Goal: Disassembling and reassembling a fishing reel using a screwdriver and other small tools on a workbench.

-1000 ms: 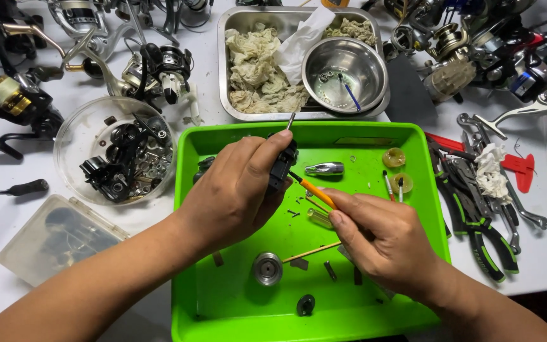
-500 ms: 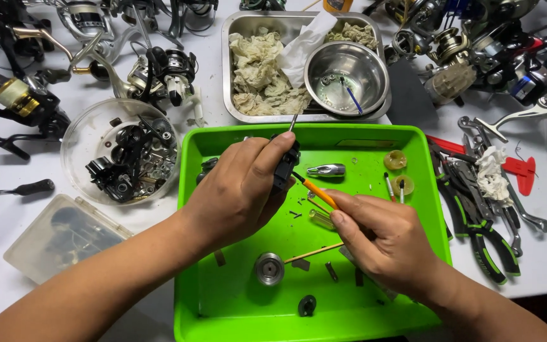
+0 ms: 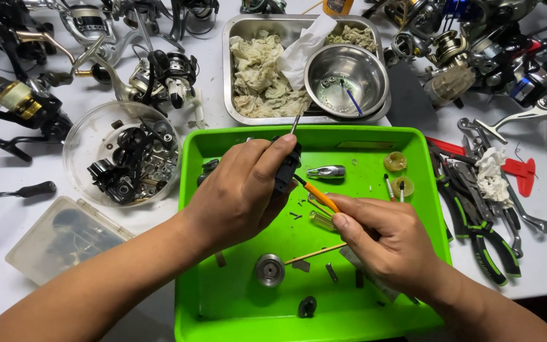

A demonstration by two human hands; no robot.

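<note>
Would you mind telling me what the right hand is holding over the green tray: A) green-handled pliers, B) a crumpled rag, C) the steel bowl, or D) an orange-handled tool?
D: the right hand grips an orange-handled tool, its tip set against the black part that the left hand holds above the green tray.

Both forearms enter from bottom edge, bare, angled inward & up so the hands meet near centre. Left hand: back of hand to camera, wrist about straight, fingers curled in a closed grip, thumb pressed along top, index fingertip up at the far end. Right hand: lower & to the right, knuckles up, wrist bent slightly inward, thumb & index pinched together, pointing up-left toward left hand. Other fingers tucked under. Hands near each other, not touching.
</note>
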